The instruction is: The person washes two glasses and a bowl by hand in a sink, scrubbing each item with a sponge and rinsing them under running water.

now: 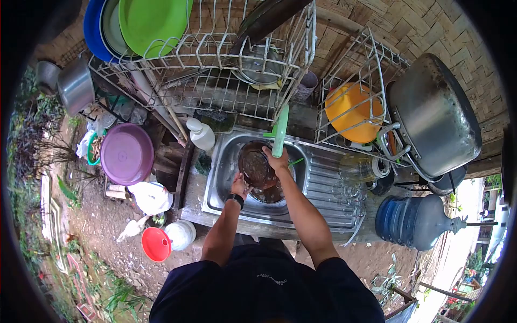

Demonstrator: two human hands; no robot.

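Observation:
A round dark brown dish (255, 168), shiny and see-through like glass, is tilted over the steel sink basin (223, 156). My left hand (240, 186) grips its lower left rim, fingers curled at the edge, with a dark watch on that wrist. My right hand (276, 160) closes on the dish's right side, its fingers partly over the inner face. Just above the right hand hangs a pale green hose (280, 131) that points down into the basin. More brown dishware (269, 194) lies in the basin below, partly hidden by the held dish.
Clear glasses (347, 192) and a glass jar (366, 168) stand on the ridged drainboard (322, 171). A white pump bottle (201, 134) is left of the sink. Wire racks (215, 44) overhang the back. A large pot (436, 118) and a blue water jug (412, 222) stand right.

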